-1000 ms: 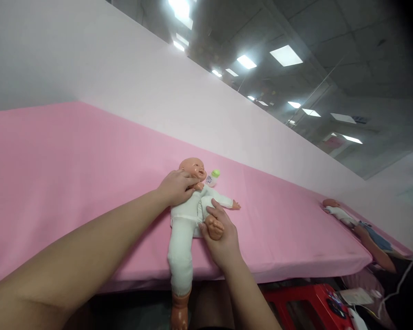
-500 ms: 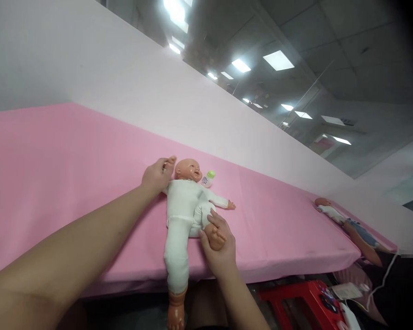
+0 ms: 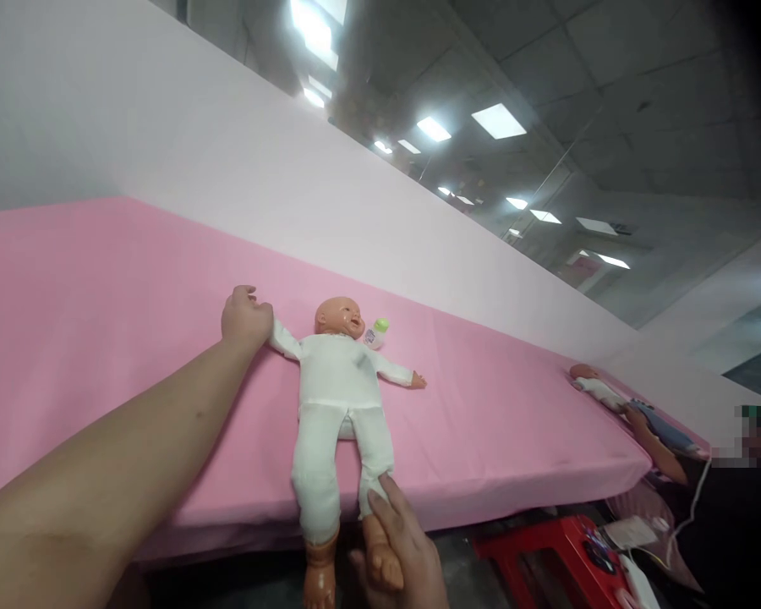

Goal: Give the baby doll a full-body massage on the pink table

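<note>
A baby doll in a white cloth suit lies face up on the pink-covered table, its feet past the front edge. My left hand is closed around the end of the doll's outstretched arm, hiding the doll's hand. At the front edge, my right hand holds the doll's other-side lower leg near the ankle, fingers along the shin. That leg is stretched down beside the other one. Close to the doll's head lies a small bottle with a green cap.
A white partition runs behind the table. At the right, a person's arm reaches toward another doll. A red stool with things on it stands below the table's front edge.
My right hand has drawn the doll's bent leg down and straightened it. My left hand has moved left, stretching the doll's arm outward from beside its head.
</note>
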The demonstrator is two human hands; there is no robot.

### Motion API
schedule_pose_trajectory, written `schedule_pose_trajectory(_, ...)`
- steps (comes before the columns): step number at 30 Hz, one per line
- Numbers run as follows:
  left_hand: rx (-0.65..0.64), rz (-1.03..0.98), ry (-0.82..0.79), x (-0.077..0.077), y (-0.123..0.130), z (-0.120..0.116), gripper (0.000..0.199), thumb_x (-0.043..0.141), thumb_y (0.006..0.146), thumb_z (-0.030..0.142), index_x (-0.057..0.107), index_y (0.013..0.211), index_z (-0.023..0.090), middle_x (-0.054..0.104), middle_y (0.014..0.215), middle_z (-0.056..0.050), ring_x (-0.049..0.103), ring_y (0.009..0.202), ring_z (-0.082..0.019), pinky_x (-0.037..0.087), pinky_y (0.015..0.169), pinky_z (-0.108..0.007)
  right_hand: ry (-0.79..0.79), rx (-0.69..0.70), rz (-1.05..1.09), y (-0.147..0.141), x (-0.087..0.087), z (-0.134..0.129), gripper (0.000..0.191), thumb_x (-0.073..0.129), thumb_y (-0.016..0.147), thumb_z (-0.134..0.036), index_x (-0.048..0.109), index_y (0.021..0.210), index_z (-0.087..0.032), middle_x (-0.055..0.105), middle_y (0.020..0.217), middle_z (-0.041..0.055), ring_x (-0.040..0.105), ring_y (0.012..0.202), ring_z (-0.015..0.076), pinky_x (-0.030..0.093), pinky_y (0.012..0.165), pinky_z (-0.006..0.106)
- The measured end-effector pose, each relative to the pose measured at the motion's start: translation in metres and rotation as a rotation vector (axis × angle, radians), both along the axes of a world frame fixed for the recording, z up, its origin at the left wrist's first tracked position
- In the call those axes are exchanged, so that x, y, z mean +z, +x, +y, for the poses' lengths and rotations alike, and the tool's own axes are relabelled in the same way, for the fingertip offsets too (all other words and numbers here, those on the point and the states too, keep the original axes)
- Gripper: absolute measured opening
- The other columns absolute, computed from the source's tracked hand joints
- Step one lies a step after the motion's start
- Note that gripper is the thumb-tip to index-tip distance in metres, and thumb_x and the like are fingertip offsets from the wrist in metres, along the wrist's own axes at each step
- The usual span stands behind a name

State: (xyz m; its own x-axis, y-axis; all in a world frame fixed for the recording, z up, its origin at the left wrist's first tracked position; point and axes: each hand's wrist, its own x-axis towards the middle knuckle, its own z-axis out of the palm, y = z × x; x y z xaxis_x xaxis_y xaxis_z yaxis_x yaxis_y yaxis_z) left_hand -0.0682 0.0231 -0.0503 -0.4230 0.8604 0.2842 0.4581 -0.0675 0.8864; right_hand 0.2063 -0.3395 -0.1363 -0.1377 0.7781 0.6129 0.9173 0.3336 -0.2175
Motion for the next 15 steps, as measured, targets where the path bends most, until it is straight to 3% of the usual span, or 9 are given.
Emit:
schedule_pose_trajectory(4, 0.003, 0.179, -0.044, 0.005, -0.008, -0.004, 0.043, 0.058, 0.083, 0.027, 0.066, 0.125, 0.023, 0.058, 0.135, -0.016, 0.06, 0.115, -0.035, 0.049, 0.095, -0.048, -0.021, -0.011, -0.073, 0.005, -0.016, -0.007, 0.073, 0.074, 0.085, -0.056, 0.054, 0.15, -0.032, 0.059, 0.148, 0.0115, 0.075, 0.106, 0.0374, 0.066, 0.081, 0.044)
schedule_pose_trajectory(7, 0.031, 0.375, -0.052, 0.01, -0.013, -0.005, 0.04, 0.057, 0.084, 0.026, 0.07, 0.121, 0.02, 0.059, 0.134, -0.018, 0.054, 0.122, -0.04, 0.043, 0.101, -0.053, -0.057, 0.03, 0.047, 0.011, -0.017, -0.01, 0.068, 0.065, 0.088, -0.067, 0.058, 0.148, -0.035, 0.062, 0.145, 0.0112, 0.076, 0.1, 0.0361, 0.066, 0.078, 0.043)
schedule_pose_trajectory(10, 0.048, 0.54, -0.02, 0.016, -0.011, -0.007, 0.038, 0.054, 0.085, 0.024, 0.072, 0.118, 0.019, 0.063, 0.131, -0.018, 0.055, 0.118, -0.04, 0.039, 0.101, -0.054, -0.086, 0.149, 0.312, 0.019, -0.006, -0.007, 0.072, 0.048, 0.092, -0.078, 0.062, 0.144, -0.03, 0.065, 0.141, 0.0155, 0.077, 0.082, 0.0304, 0.065, 0.069, 0.039)
schedule_pose_trajectory(12, 0.02, 0.615, 0.041, 0.02, -0.003, -0.013, 0.037, 0.052, 0.086, 0.023, 0.073, 0.116, 0.019, 0.065, 0.128, -0.016, 0.057, 0.116, -0.039, 0.038, 0.1, -0.054, -0.097, 0.259, 0.465, 0.027, 0.007, -0.002, 0.075, 0.044, 0.091, -0.081, 0.067, 0.137, -0.027, 0.074, 0.125, 0.0163, 0.073, 0.066, 0.0245, 0.062, 0.059, 0.035)
schedule_pose_trajectory(15, -0.115, 0.674, 0.19, 0.025, 0.022, -0.031, 0.034, 0.048, 0.089, 0.023, 0.074, 0.111, 0.019, 0.068, 0.126, -0.013, 0.058, 0.114, -0.036, 0.039, 0.099, -0.051, -0.145, 0.212, 0.576, 0.037, 0.03, 0.009, 0.05, 0.061, 0.093, -0.065, 0.075, 0.12, -0.026, 0.079, 0.094, 0.0098, 0.071, 0.064, 0.0216, 0.061, 0.061, 0.032)
